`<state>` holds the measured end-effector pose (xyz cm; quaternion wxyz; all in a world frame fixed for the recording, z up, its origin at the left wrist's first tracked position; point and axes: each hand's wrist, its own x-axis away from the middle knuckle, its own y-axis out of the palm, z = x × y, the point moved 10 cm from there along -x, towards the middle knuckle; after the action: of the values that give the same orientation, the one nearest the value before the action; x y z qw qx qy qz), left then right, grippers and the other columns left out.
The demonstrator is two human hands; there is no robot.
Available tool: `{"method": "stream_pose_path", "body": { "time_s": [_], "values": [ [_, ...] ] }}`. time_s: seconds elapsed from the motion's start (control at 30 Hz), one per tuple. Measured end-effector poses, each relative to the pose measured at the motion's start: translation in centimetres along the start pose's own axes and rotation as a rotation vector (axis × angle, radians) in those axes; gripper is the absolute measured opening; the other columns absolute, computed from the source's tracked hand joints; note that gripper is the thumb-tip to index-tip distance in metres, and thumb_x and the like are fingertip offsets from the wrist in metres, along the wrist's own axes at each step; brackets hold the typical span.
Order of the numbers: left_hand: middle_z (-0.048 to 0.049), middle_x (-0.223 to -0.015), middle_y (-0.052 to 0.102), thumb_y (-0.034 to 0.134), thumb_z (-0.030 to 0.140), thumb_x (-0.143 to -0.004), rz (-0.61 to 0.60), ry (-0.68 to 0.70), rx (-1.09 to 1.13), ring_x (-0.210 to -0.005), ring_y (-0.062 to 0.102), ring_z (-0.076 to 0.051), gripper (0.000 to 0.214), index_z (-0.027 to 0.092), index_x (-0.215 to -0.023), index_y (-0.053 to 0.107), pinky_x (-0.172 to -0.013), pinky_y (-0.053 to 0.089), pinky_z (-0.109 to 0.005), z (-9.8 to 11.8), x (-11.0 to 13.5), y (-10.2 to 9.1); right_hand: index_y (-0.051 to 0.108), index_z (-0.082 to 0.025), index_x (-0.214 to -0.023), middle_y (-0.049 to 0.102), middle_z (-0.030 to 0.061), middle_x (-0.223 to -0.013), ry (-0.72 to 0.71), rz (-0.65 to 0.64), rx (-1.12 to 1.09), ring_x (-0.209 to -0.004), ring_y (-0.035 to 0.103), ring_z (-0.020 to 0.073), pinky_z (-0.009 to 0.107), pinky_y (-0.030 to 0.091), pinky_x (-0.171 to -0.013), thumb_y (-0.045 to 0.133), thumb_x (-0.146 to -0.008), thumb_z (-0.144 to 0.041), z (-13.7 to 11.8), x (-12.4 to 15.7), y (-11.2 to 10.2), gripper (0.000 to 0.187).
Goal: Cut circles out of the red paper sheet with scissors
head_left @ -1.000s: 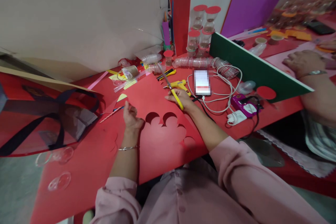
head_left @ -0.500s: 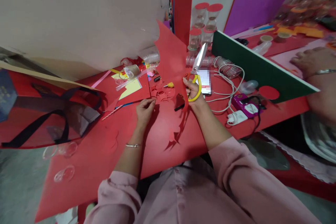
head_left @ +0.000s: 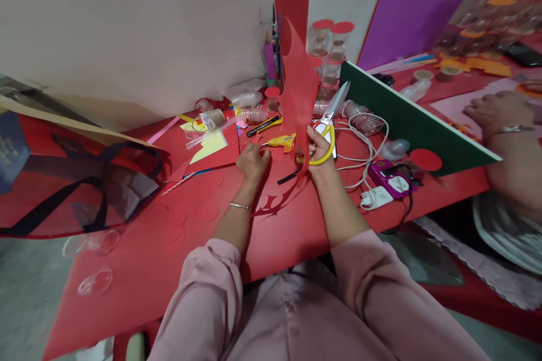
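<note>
My right hand is closed round the yellow handles of a pair of scissors, whose blades point up and away. The same hand grips a red paper sheet with curved cut-outs; it stands upright, and a cut strip trails down to the table. My left hand is low over the table with its fingers drawn together, and what they hold, if anything, is hidden. Just beyond it lies a yellow tool with a narrow tip, like a glue gun, partly behind the sheet. Red paper discs lie to the left.
Clear plastic cups, a black pen and yellow paper lie at the back. On the right are a white cable, a purple power adapter and a green board. Beyond it rests another person's hand. A bag stands left.
My left hand has moved right, towards the yellow tool, over where red scraps lay. The scissors and red sheet have shifted right, and the sheet has turned more edge-on, uncovering more of the tool.
</note>
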<state>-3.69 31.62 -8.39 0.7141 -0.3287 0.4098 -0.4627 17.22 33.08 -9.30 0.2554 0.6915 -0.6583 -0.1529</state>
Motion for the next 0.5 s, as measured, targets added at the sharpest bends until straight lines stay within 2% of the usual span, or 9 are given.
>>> {"method": "stream_pose_path", "body": {
  "time_s": [0.07, 0.13, 0.33, 0.5],
  "values": [
    [-0.0108, -0.109, 0.075, 0.065, 0.044, -0.095, -0.015, -0.001, -0.032, -0.099, 0.069, -0.028, 0.029, 0.023, -0.107, 0.082, -0.071, 0.043, -0.034, -0.1, -0.1, 0.3, 0.053, -0.025, -0.079, 0.038, -0.0121, -0.053, -0.081, 0.031, -0.125, -0.040, 0.018, 0.0036, 0.023, 0.017, -0.039, 0.093, -0.063, -0.052, -0.6, 0.0, -0.3, 0.051],
    [-0.0114, -0.109, 0.075, 0.063, 0.043, -0.096, -0.027, -0.001, -0.058, -0.100, 0.069, -0.029, 0.028, 0.023, -0.105, 0.082, -0.071, 0.043, -0.035, -0.1, -0.3, 0.5, 0.054, -0.024, -0.079, 0.040, -0.0118, -0.055, -0.111, 0.034, -0.156, -0.041, 0.017, 0.0037, 0.023, 0.015, -0.039, 0.094, -0.062, -0.046, -0.8, 0.0, -0.1, 0.049],
    [-0.0137, -0.108, 0.076, 0.057, 0.036, -0.097, -0.061, -0.008, -0.113, -0.099, 0.070, -0.029, 0.029, 0.022, -0.101, 0.082, -0.070, 0.043, -0.035, 0.3, -1.1, 1.5, 0.050, -0.026, -0.078, 0.035, -0.0114, -0.053, -0.057, 0.063, -0.089, -0.043, 0.017, 0.0067, 0.027, 0.013, -0.043, 0.092, -0.061, -0.054, -0.5, 0.3, 0.0, 0.054],
    [-0.0137, -0.107, 0.076, 0.055, 0.031, -0.097, -0.055, -0.001, -0.113, -0.100, 0.070, -0.029, 0.029, 0.022, -0.102, 0.082, -0.070, 0.043, -0.034, 0.2, -1.2, 1.6, 0.048, -0.026, -0.077, 0.032, -0.0119, -0.053, -0.061, 0.080, -0.045, -0.045, 0.011, 0.0066, 0.027, 0.011, -0.044, 0.091, -0.060, -0.055, -0.6, 0.4, -0.1, 0.055]
  ]
}}
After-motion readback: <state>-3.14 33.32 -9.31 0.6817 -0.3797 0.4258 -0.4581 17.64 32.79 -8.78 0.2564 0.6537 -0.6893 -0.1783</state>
